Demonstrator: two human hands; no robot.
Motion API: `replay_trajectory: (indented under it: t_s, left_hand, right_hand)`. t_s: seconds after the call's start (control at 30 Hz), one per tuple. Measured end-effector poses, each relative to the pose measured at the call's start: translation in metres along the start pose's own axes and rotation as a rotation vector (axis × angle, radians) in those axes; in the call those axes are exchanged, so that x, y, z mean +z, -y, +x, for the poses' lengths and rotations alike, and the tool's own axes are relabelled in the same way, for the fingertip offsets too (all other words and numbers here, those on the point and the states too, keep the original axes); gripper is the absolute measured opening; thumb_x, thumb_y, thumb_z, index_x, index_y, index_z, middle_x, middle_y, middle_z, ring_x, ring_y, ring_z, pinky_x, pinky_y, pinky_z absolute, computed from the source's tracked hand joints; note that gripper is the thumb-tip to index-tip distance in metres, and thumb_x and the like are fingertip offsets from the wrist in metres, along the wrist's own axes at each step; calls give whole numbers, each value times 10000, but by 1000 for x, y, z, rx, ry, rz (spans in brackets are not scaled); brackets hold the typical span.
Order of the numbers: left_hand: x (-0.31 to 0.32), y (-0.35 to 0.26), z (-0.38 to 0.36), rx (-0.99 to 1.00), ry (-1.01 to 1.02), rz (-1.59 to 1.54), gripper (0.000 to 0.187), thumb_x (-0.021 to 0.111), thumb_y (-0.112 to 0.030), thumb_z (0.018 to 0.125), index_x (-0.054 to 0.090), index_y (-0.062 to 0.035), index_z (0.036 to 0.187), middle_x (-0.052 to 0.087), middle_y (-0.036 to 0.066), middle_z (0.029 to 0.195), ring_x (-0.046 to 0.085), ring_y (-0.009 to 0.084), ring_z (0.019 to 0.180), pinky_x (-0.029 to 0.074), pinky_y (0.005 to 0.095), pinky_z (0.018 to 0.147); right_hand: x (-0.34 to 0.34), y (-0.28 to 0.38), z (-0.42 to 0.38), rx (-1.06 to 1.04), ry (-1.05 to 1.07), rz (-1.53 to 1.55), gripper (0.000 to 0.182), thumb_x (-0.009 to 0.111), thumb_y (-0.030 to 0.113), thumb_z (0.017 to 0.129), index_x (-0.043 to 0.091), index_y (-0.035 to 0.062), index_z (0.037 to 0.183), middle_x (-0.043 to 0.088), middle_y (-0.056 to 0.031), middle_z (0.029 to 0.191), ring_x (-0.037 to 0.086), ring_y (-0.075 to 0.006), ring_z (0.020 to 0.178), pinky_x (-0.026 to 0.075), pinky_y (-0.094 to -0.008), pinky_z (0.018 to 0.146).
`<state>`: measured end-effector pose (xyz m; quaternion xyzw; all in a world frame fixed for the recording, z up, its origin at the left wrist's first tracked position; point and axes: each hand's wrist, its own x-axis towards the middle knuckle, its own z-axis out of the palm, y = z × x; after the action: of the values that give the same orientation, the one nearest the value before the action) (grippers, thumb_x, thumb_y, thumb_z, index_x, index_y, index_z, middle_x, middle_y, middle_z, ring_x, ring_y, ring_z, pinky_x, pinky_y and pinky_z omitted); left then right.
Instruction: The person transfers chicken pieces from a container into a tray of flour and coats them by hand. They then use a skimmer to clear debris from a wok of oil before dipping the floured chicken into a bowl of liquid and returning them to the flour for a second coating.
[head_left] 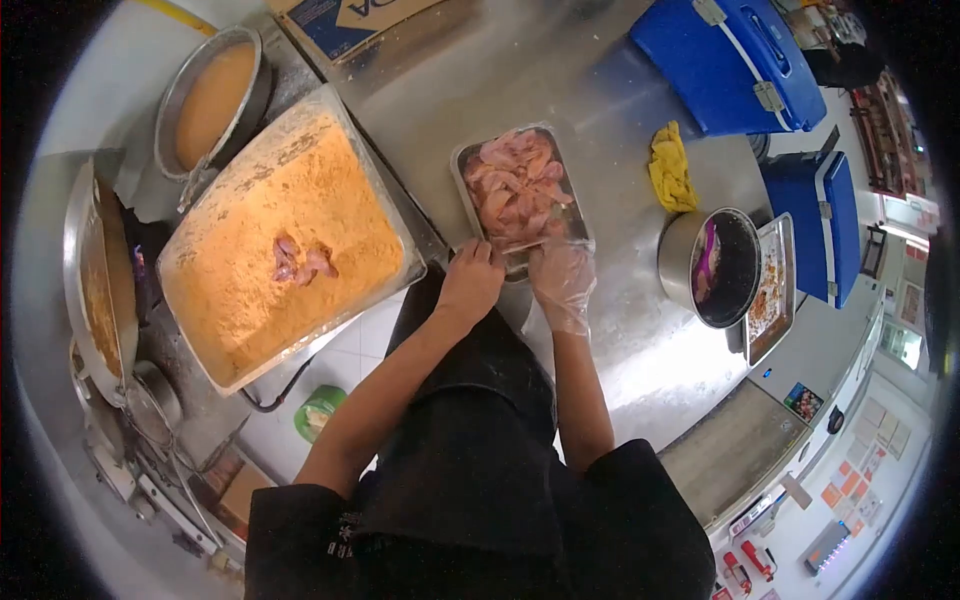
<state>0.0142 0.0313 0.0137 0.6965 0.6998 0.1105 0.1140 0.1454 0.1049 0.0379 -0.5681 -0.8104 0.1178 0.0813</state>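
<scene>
Raw pieces of meat (515,180) fill most of a rectangular metal tray (462,172) on the steel worktop in front of me. My left hand (474,284) is bare, its fingers closed on the near left rim of this tray. A clear plastic glove covers my right hand (562,282). Its fingers are curled at the tray's near right corner, by the edge of the meat, and what they hold I cannot tell. To the left, two small pieces of raw meat (304,260) lie on orange-tinted flour in a large, shallow tub (408,262).
A round pan of orange liquid (215,105) stands behind the tub, with a large wok (108,280) at far left. On the right are a yellow cloth (671,168), a deep pot (680,262), a metal tray (782,275) and blue cooler boxes (700,70). A green container (320,410) sits below.
</scene>
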Motion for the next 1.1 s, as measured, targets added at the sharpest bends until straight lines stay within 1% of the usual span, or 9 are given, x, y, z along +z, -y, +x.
replay_trajectory:
  t_s: [0.07,0.27,0.43,0.57,0.73,0.87,0.97,1.03,1.1]
  left_hand:
    - [0,-2,-1,14,2,22,176,575,-111,746,635,8,862,587,145,910,568,280,934,506,355,814]
    - [-2,1,-1,14,25,17,180,619,-167,776,638,-1,841,594,133,903,572,284,940,510,357,791]
    - [1,1,-2,-16,-7,-22,162,590,-124,756,636,12,832,592,129,900,570,272,941,521,351,775]
    - [-3,1,-1,-35,29,-49,191,566,-100,744,640,29,864,591,126,912,565,257,950,523,342,785]
    - [-5,2,-2,-68,42,-85,221,562,-102,752,635,34,910,589,128,924,556,260,976,522,344,802]
    - [-6,5,-2,-77,116,-111,228,551,-109,767,636,31,926,586,139,1004,539,275,1029,512,373,841]
    - [-4,9,-7,39,-64,-71,264,578,-153,800,606,32,987,596,171,1018,585,326,970,512,425,823]
    - [2,8,-9,-47,-95,-266,226,541,-103,783,637,24,944,577,131,1120,525,301,1066,485,401,893]
    - [-7,7,-8,-88,-21,-282,198,536,-100,785,652,-2,913,584,128,1107,522,299,1079,489,391,871]
  right_hand:
    - [9,-2,0,64,27,-62,235,604,302,818,613,68,821,615,-185,777,613,-362,739,491,-456,620]
    - [70,-40,-17,-242,-460,-277,327,621,363,816,626,51,915,623,-187,795,616,-383,796,498,-459,635]
    - [5,-14,9,20,176,-43,299,593,317,822,669,88,999,649,-167,811,624,-377,720,490,-456,652]
    - [-7,-33,17,-82,377,-31,272,578,322,806,710,96,880,664,-174,801,616,-361,668,495,-430,646]
    - [-35,-40,36,190,828,434,357,643,362,783,710,12,802,681,-115,723,647,-185,695,501,-332,629]
    - [-51,-69,33,309,937,590,466,702,471,751,712,48,947,679,-135,741,638,-185,662,500,-297,628]
    - [-89,-47,25,175,874,721,344,721,344,766,721,40,925,668,-138,716,618,-149,630,477,-271,592]
    - [-103,-18,15,-95,445,736,281,720,273,770,716,13,876,649,-133,677,593,-133,601,457,-287,562]
    - [-102,18,24,-186,547,715,231,700,204,786,696,-21,840,635,-94,652,586,-133,599,444,-279,551]
